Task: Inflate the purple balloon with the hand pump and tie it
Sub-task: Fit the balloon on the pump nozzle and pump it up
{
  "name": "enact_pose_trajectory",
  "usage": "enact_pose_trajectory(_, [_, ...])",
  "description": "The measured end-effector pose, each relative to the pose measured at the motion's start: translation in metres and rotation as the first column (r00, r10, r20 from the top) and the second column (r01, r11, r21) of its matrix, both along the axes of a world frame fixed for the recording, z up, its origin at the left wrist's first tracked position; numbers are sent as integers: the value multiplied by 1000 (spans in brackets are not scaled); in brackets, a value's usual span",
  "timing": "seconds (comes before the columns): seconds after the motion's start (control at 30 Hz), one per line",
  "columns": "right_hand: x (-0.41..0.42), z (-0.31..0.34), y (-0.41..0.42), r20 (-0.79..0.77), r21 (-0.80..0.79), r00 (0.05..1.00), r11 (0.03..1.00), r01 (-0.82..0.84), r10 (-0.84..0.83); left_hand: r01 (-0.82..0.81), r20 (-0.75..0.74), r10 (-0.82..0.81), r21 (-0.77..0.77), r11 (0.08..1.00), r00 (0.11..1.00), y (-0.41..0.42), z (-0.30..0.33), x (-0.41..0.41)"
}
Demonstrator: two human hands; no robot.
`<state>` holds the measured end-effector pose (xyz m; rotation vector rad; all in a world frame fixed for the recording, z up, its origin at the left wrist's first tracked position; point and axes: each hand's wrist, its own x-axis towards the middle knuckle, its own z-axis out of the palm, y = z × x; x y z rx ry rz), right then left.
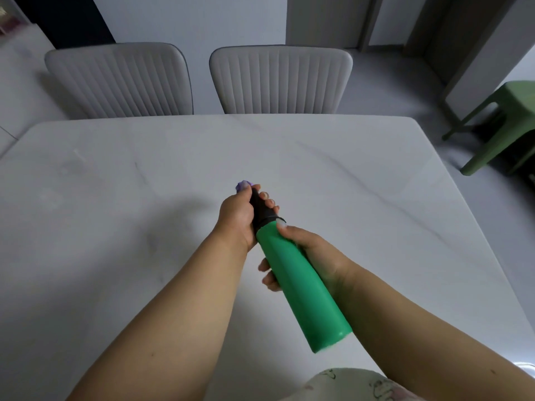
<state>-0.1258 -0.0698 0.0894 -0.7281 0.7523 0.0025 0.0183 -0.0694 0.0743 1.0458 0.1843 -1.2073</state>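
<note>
A green hand pump (301, 287) with a black front section points away from me over the white table (115, 198). My left hand (237, 215) grips the black front part, its fingers curled round it. A small bit of the purple balloon (242, 185) shows at the pump's tip, just past my left thumb; most of it is hidden by the hand. My right hand (309, 250) holds the green barrel from the right side, thumb on top and fingers wrapped underneath.
Two grey ribbed chairs (118, 79) (280, 79) stand at the table's far edge. A green stool (503, 123) is on the floor at the right. The table's right edge runs diagonally near my right arm.
</note>
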Motion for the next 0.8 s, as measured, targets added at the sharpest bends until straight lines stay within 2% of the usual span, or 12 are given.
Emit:
enact_pose_trajectory(0.07, [-3,1,2,-25,74,997,995,-69,71,-41,3,41,8,999,999,-2,2,8])
enact_pose_trajectory(0.27, [-8,8,2,10,188,996,978,-90,90,-78,-19,79,67,995,997,-8,0,33])
enact_pose_trajectory(0.37, [-12,14,-1,30,184,992,975,-124,121,-100,-17,102,74,992,995,-10,0,42])
enact_pose_trajectory(0.63, [17,28,-23,-13,76,992,989,-123,124,-112,-9,112,-41,993,994,-17,4,25])
enact_pose_trajectory(0.8, [22,25,-18,-16,79,994,991,-105,107,-111,18,111,2,994,994,-17,6,31])
